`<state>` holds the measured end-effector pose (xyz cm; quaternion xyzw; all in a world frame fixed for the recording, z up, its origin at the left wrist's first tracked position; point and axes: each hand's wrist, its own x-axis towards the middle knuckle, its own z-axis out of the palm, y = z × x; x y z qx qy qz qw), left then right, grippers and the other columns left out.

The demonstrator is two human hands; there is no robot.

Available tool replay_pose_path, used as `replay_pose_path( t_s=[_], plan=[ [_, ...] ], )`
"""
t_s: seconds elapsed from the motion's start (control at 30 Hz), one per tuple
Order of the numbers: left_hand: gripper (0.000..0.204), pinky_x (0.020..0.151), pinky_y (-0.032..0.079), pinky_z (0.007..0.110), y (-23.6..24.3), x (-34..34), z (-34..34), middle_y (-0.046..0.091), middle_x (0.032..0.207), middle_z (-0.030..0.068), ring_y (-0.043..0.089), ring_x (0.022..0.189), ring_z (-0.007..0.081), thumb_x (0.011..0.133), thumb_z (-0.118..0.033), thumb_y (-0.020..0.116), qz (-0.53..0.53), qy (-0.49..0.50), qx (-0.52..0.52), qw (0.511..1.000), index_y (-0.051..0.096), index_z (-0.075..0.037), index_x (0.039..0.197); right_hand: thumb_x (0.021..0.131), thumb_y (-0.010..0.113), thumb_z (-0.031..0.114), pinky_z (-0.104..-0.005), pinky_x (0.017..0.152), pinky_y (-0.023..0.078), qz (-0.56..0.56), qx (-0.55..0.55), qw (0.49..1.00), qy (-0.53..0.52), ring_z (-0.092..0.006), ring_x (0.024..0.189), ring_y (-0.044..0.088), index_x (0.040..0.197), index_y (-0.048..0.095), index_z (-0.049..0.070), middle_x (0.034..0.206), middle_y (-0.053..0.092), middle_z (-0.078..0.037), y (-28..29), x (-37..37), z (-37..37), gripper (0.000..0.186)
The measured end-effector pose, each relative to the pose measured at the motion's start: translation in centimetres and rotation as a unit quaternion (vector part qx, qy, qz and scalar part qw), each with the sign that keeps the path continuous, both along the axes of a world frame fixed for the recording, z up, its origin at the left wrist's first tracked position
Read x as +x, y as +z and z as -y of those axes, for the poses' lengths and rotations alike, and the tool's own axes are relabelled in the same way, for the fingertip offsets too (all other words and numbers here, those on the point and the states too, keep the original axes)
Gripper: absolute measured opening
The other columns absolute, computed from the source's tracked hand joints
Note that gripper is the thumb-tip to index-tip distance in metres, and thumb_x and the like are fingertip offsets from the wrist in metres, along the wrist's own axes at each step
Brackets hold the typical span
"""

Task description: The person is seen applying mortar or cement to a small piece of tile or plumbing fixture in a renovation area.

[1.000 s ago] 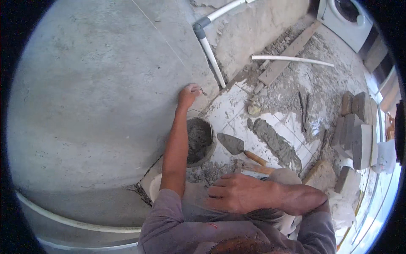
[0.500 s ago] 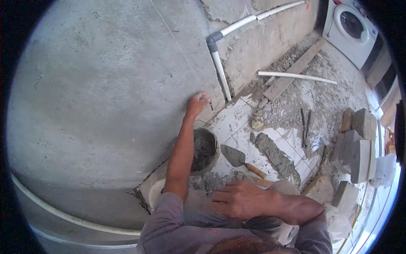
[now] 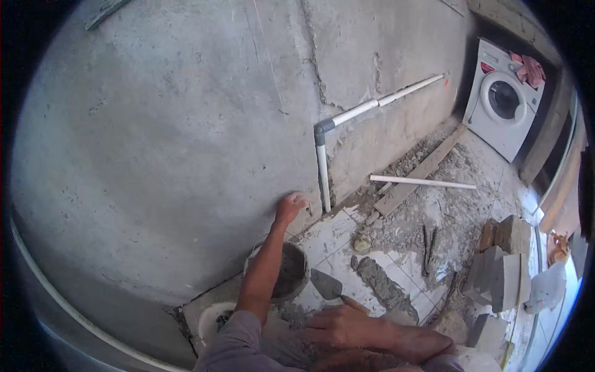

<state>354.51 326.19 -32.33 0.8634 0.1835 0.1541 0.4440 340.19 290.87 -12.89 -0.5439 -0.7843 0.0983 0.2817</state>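
My left hand (image 3: 290, 208) reaches to the grey plastered wall (image 3: 186, 142), low down beside the white pipe (image 3: 323, 177). Its fingers are pinched around something small and dark, too small to name. Below that forearm stands a bucket (image 3: 302, 286) with wet grey mortar inside, partly hidden by the arm. My right hand (image 3: 338, 326) lies loosely over my knee with its fingers draped and nothing visible in them. Just beyond it a trowel (image 3: 326, 284) rests on the tiles, its wooden handle towards me. A thin string (image 3: 270, 59) runs down the wall above my left hand.
A strip of mortar (image 3: 387, 288) lies on the floor right of the trowel. Farther off are a loose white pipe (image 3: 424, 181), a wooden plank (image 3: 421, 167), rubble and a washing machine (image 3: 505, 102). Several blocks (image 3: 496, 279) are stacked at the right. A white container (image 3: 211, 319) is beside my left arm.
The view has tilted upward, so the wall, pipes and washing machine appear lower and more of them shows. Both hands keep about the same places, left at the wall, right on the knee.
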Motion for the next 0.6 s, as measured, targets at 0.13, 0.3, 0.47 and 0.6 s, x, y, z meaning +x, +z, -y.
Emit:
replay_pose_path(
  t_s=[0.13, 0.3, 0.47, 0.6],
  plan=[
    [0.048, 0.080, 0.044, 0.032, 0.1, 0.9, 0.3, 0.062, 0.101, 0.0149, 0.059, 0.094, 0.0242, 0.071, -0.035, 0.065, 0.014, 0.006, 0.003, 1.000, 0.057, -0.004, 0.107, 0.070, 0.055, 0.017, -0.0370, 0.067, 0.050, 0.004, -0.018, 1.000, -0.025, -0.0280, 0.079, 0.059, 0.097, 0.053, 0.003, 0.086, 0.053, -0.011, 0.2, 0.4, 0.1, 0.030],
    [0.044, 0.077, 0.045, 0.032, -0.2, 1.0, 0.6, 0.063, 0.094, 0.0152, 0.061, 0.088, 0.0243, 0.071, -0.034, 0.066, 0.036, 0.015, -0.014, 0.999, 0.059, -0.004, 0.102, 0.070, 0.055, 0.017, -0.0377, 0.065, 0.050, 0.024, -0.015, 0.999, -0.015, -0.0285, 0.076, 0.058, 0.096, 0.053, 0.003, 0.085, 0.052, -0.011, 0.1, 0.4, 0.2, 0.029],
    [0.039, 0.074, 0.046, 0.033, -1.1, 0.8, -0.1, 0.064, 0.090, 0.0151, 0.062, 0.084, 0.0253, 0.071, -0.032, 0.066, 0.047, 0.037, -0.002, 0.998, 0.061, -0.005, 0.099, 0.070, 0.055, 0.016, -0.0383, 0.064, 0.050, 0.006, -0.009, 1.000, -0.007, -0.0288, 0.075, 0.058, 0.095, 0.052, 0.002, 0.084, 0.051, -0.011, 0.8, -0.1, 0.0, 0.029],
    [0.034, 0.074, 0.046, 0.035, -0.7, 0.8, 0.6, 0.064, 0.088, 0.0156, 0.061, 0.085, 0.0278, 0.073, -0.031, 0.061, 0.043, 0.031, 0.016, 0.998, 0.063, -0.006, 0.096, 0.070, 0.054, 0.016, -0.0371, 0.068, 0.050, 0.042, -0.050, 0.998, -0.012, -0.0280, 0.079, 0.058, 0.100, 0.052, 0.002, 0.089, 0.053, -0.011, 0.3, 0.0, 0.3, 0.033]
  ],
)
